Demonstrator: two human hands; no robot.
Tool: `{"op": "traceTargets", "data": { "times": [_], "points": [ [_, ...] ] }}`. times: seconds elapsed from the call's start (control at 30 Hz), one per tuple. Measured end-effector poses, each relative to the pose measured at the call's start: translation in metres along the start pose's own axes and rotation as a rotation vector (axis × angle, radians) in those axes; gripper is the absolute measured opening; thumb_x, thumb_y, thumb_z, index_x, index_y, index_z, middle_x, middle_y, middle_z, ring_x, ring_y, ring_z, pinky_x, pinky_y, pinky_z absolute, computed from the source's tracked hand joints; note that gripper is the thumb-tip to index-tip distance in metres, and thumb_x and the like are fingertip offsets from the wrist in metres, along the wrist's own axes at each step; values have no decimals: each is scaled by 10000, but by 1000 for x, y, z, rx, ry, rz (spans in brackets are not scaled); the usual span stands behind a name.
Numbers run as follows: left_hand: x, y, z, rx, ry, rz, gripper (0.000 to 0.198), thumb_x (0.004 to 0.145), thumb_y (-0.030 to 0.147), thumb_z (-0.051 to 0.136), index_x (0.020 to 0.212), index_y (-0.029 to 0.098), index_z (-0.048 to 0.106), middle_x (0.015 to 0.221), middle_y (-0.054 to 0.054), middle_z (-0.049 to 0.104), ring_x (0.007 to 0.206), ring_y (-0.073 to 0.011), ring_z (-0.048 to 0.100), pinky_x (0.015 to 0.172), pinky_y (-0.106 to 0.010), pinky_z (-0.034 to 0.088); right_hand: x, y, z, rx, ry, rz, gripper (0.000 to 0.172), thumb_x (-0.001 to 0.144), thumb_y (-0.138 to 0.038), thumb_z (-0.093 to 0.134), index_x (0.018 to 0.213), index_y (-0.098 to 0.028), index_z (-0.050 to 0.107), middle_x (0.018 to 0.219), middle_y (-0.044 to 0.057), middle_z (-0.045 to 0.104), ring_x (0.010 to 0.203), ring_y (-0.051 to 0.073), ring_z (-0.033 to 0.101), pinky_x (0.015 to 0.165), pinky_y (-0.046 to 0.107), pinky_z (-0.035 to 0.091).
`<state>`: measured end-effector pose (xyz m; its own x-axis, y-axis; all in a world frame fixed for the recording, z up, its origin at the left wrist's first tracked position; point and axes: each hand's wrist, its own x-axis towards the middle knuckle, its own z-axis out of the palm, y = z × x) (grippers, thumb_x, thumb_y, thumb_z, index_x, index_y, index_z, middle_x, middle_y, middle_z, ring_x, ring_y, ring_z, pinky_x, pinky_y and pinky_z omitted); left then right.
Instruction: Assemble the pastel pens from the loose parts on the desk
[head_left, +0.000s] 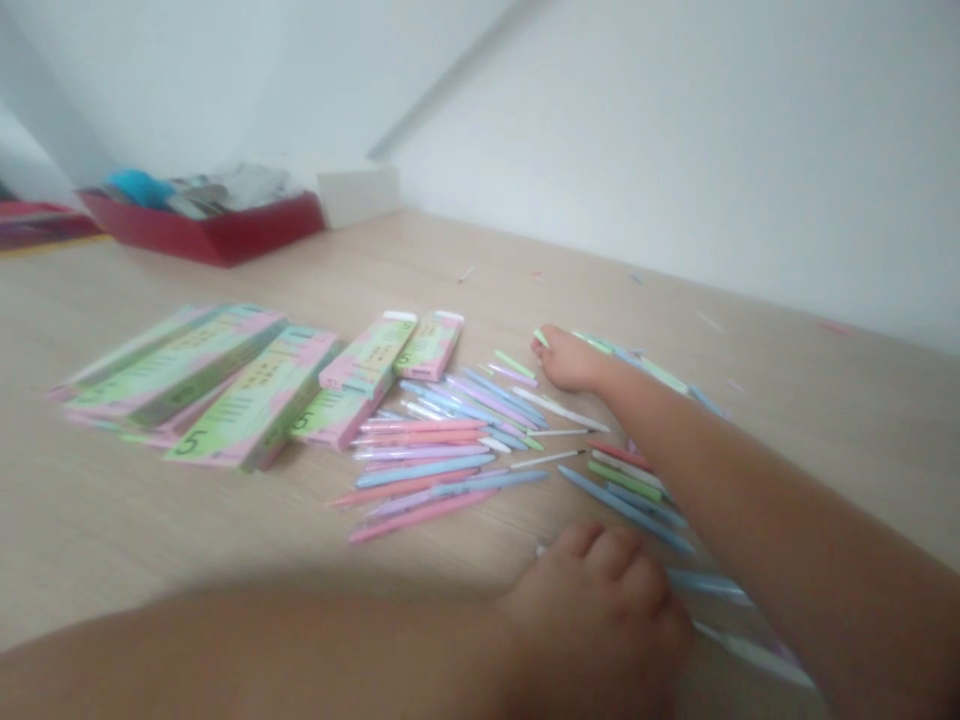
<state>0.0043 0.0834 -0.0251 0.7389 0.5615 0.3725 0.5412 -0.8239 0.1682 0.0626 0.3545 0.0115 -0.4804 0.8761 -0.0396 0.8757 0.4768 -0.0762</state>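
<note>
My right hand reaches far out over the table, fingers closed on a green pen, of which a short end shows at the fingertips. Close to me, my left hand is curled like a fist. A small pale tip pokes out beside it, but what it holds is hidden. Between and around the hands lie many pastel pens. Pink and blue pens form a loose pile left of centre. A green pen lies among others by the right forearm. Two thin white refills rest in the middle.
Flat green-and-pink pen boxes lie in a group to the left, some overlapping. Behind them stands a red tray with mixed items, next to a white box. A white wall closes off the table's far side.
</note>
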Motion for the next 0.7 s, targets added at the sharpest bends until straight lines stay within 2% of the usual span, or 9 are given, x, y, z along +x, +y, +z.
{"op": "traceTargets", "data": {
  "times": [0.17,0.33,0.5,0.6,0.7],
  "points": [
    [1,1,-3,-19,-16,-11,326,984,446,646,1099,144,688,1058,-93,648,1056,-313,593,897,-469,497,-1,-14,-4,-3,-71,-6,378,1055,-392,673,1369,-185,638,1335,113,676,1112,266,704,947,487,612],
    [0,3,-8,-29,-29,-23,304,994,414,632,1109,140,692,1086,-109,659,1106,-327,583,918,-475,497,-7,-26,-10,-32,-147,-37,407,1052,-421,670,1386,-191,635,1403,123,650,1202,294,674,1022,536,571],
    [0,4,-12,-28,-49,-50,306,1003,406,617,1133,139,692,1134,-101,658,1111,-317,582,966,-476,503,-7,-28,-11,-65,-198,-52,371,1048,-416,678,1337,-184,661,1363,117,670,1167,281,686,1002,517,582],
    [-1,6,-14,-26,-52,-72,334,1016,405,600,1197,134,674,1169,-101,657,1148,-320,577,1017,-484,492,-15,-22,-13,-67,-176,-35,342,1042,-418,687,1285,-179,682,1314,110,689,1122,265,697,979,495,588],
    [-1,7,-18,-25,-50,-103,401,1018,409,592,1297,125,634,1246,-112,656,1186,-320,570,1068,-489,474,-46,-16,-23,-46,-81,-7,307,1063,-435,631,1202,-169,694,1217,101,719,1046,246,701,945,454,572]
  ]
}}
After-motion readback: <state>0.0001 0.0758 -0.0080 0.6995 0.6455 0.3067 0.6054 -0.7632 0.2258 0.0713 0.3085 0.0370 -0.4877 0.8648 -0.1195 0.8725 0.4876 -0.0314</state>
